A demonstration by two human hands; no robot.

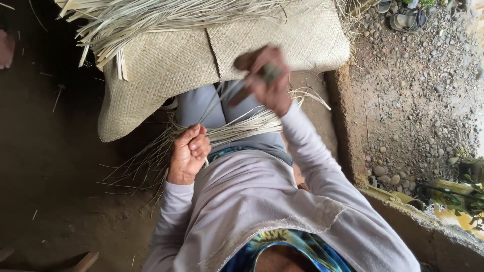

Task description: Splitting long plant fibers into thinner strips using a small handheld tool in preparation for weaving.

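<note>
In the head view, the left hand (189,153) was curled into a fist, clamped on a bundle of pale dried leaf strips (237,128) that ran across the person's lap. The loose ends of that bundle fanned out below and to the outer side of the left hand, over the dirt floor (50,166). The right hand (264,78) was raised above and beyond the left, well apart from it, blurred by motion; its fingers were closed around a small dark tool (269,73), though what kind of tool could not be told. A few thin strips stretched from the bundle up toward the right hand.

Just beyond both hands lay a woven mat (166,65), partly finished, with unwoven strips (131,20) spilling off its far edge. To the outer side of the right hand ran an earthen ledge (345,131), and past it gravel ground (418,85) with a sandal (408,20) lying at the far end.
</note>
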